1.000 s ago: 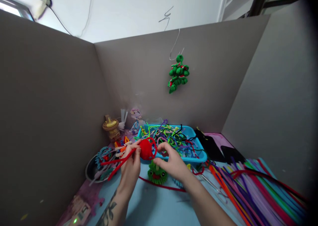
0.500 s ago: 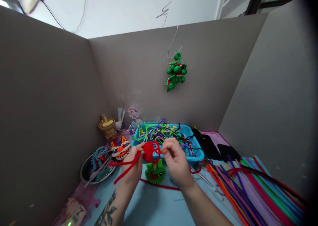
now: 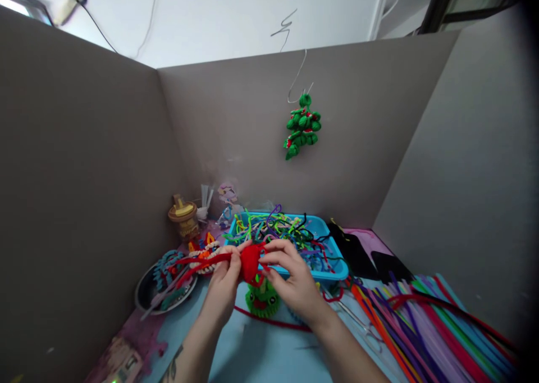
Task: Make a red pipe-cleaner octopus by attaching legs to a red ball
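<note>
A red piece of bent pipe cleaners (image 3: 251,264) is between my two hands, above the table. My left hand (image 3: 227,276) pinches its left side, and two loose red ends stretch left past the fingers. With thumb and fingertips, my right hand (image 3: 290,276) grips the looped right edge. Just below and behind stands a green fuzzy frog-like figure (image 3: 261,301) with eyes and a red mouth, its top partly covered by the red piece. A loose red pipe cleaner (image 3: 273,321) lies in front of the figure.
A blue tray (image 3: 343,268) behind my hands holds tangled pipe cleaner scraps. A metal bowl (image 3: 141,301) and a lidded brown cup (image 3: 184,217) stand left. Right are scissors (image 3: 364,324) and many coloured pipe cleaners (image 3: 438,321). A green ornament (image 3: 302,126) hangs from wire.
My right hand has moved left onto the red piece's edge, its fingers spread more around it. The red loops have turned downward, and the loose ends have swung up toward level.
</note>
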`<action>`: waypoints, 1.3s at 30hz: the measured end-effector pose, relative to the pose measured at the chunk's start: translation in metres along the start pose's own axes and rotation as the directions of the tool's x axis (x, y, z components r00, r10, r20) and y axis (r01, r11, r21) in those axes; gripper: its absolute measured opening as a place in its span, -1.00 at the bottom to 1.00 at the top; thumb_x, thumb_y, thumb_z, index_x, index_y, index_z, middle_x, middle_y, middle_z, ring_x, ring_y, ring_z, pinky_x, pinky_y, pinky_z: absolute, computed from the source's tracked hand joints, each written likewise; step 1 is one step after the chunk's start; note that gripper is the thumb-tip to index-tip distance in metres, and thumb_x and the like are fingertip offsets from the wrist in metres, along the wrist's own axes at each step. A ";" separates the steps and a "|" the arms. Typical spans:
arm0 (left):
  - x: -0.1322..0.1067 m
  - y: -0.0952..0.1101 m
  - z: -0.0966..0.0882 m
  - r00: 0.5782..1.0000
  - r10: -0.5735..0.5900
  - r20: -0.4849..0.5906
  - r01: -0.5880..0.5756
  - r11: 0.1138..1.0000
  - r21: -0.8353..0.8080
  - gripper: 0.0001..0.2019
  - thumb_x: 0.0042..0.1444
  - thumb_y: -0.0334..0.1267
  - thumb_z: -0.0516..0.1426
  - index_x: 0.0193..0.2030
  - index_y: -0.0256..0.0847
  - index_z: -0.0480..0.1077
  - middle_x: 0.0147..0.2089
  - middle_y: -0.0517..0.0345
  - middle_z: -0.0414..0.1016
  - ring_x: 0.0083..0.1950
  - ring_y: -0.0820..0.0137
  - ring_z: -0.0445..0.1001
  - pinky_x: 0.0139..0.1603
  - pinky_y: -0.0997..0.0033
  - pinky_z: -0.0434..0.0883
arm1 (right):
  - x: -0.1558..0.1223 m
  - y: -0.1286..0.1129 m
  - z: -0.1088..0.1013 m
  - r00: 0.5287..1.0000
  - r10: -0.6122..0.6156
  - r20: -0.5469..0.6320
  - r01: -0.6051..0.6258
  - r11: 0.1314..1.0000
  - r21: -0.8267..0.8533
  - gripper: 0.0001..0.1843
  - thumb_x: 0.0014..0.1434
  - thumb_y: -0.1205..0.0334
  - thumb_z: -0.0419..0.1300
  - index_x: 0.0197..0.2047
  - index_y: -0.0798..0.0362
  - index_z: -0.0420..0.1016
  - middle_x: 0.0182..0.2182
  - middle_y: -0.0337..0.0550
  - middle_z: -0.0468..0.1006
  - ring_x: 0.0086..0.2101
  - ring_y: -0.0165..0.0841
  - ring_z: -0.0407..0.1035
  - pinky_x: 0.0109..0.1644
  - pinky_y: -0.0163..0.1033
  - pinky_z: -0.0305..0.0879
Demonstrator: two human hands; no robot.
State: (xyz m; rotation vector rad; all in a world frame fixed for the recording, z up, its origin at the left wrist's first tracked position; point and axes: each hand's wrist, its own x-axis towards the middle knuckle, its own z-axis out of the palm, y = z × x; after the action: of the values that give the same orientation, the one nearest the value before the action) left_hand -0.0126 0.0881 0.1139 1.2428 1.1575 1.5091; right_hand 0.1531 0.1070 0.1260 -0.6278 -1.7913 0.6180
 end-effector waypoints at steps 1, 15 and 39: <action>-0.001 0.000 0.001 0.999 -0.002 0.035 0.004 0.999 -0.046 -0.70 0.11 0.06 0.08 -0.23 -0.12 0.19 0.15 -0.08 0.40 -0.03 0.22 0.50 -0.11 0.26 0.45 | 0.000 0.000 0.002 1.000 -0.015 -0.017 0.015 1.000 -0.003 -0.77 0.07 0.46 0.13 -0.26 -0.03 0.50 -0.16 -0.09 0.38 -0.11 -0.29 0.35 0.01 -0.14 0.30; -0.016 0.013 0.004 0.871 0.481 0.102 -0.484 0.806 0.340 -0.43 -0.06 -0.32 0.29 0.11 -0.07 0.22 0.14 -0.04 0.33 0.17 0.14 0.35 0.16 0.07 0.32 | 0.001 -0.018 0.014 0.874 0.485 0.031 -0.377 0.635 0.674 -0.56 -0.11 0.22 0.38 -0.15 -0.01 0.37 -0.25 -0.15 0.52 -0.23 -0.34 0.42 -0.14 -0.28 0.35; -0.013 0.023 -0.005 0.642 0.667 0.378 -0.767 0.546 0.338 -0.42 -0.09 -0.39 0.30 0.08 -0.08 0.23 0.07 -0.03 0.42 0.17 0.15 0.36 0.15 0.03 0.32 | 0.000 -0.024 -0.009 0.861 0.477 0.177 -0.462 0.590 0.662 -0.48 -0.05 -0.01 0.37 -0.07 -0.07 0.28 -0.35 -0.26 0.51 -0.36 -0.41 0.40 -0.27 -0.33 0.32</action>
State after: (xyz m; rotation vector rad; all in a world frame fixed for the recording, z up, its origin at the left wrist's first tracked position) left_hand -0.0172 0.0703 0.1332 2.3986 0.9209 1.6351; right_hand 0.1594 0.0905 0.1447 -0.5687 -1.2033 1.5588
